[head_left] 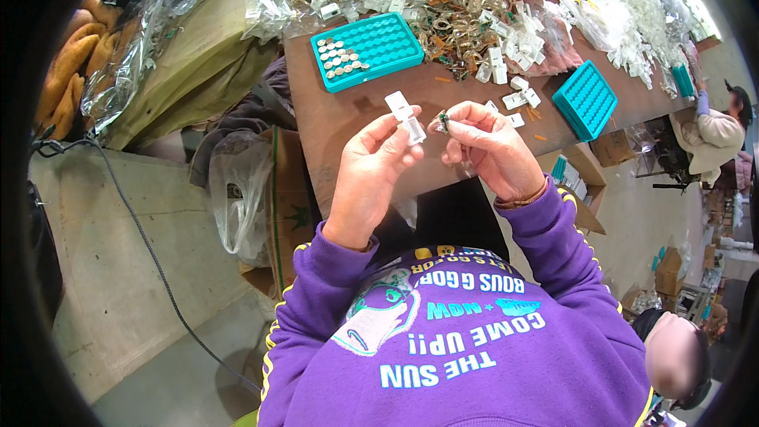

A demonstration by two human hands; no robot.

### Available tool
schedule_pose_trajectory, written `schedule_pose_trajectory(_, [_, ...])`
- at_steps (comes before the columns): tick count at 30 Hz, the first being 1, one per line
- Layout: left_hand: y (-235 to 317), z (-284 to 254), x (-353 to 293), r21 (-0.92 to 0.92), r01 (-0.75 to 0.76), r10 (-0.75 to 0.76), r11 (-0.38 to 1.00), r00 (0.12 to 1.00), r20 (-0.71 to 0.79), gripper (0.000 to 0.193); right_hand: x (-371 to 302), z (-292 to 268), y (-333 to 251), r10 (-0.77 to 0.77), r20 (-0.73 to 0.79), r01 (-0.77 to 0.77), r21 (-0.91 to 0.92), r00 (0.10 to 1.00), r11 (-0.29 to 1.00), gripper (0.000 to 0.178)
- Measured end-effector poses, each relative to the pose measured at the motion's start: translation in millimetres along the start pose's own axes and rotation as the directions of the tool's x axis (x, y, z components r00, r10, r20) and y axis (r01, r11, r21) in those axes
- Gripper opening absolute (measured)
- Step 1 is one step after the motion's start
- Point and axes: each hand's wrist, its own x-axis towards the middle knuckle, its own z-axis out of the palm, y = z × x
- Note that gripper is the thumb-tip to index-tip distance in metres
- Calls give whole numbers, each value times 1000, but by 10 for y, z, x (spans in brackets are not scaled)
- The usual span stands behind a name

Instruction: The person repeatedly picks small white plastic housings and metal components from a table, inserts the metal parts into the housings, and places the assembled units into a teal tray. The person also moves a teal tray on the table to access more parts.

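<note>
Evidently, everything hangs on the narrow gap between the two sets of fingers. The left fingers (394, 145) pinch a white case (406, 119), thumb toward the body; it looks unfolded, one half beyond the fingertips, the other beside the thumb. Its long axis runs away from the person with a slight lean to the left, so its right side faces the other hand.

Just right of it, apart and not touching, the right fingers (474, 136) pinch a small green piece (443, 120), thumb and index pressed together on it. The piece lies to the left of those fingertips, about level with the middle of the case; the fingers partly cover it, and I cannot tell its own long axis.

Both things appear raised above the tabletop (316, 120). Ahead and left of the left fingers lies a tray (398, 39) with round discs (343, 59) in it. Loose cases (515, 100) lie ahead and right of the right fingers, nearer than the second tray (587, 100) farther right.
</note>
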Motion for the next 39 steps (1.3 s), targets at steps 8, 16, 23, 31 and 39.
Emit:
schedule_pose_trajectory(8, [-102,56,-35,126,-188,192,974,981,-18,23,-19,156,13,-51,-38,40,-249,998,968,16])
schedule_pose_trajectory(16, [-56,31,-57,314,-228,235,922,972,17,16,-96,250,-29,-135,-59,95,-452,989,887,11])
schedule_pose_trajectory(23, [16,-27,-61,206,-172,130,963,971,201,14,-5,33,-101,179,146,-144,-220,973,965,18])
schedule_pose_trajectory(31, [-83,42,-129,244,-289,283,926,957,59,11,9,82,57,172,94,-162,-103,981,981,20])
schedule_pose_trajectory(39, [-107,83,-164,512,-420,533,750,841,-90,14,-168,270,9,-236,36,199,-670,971,715,11])
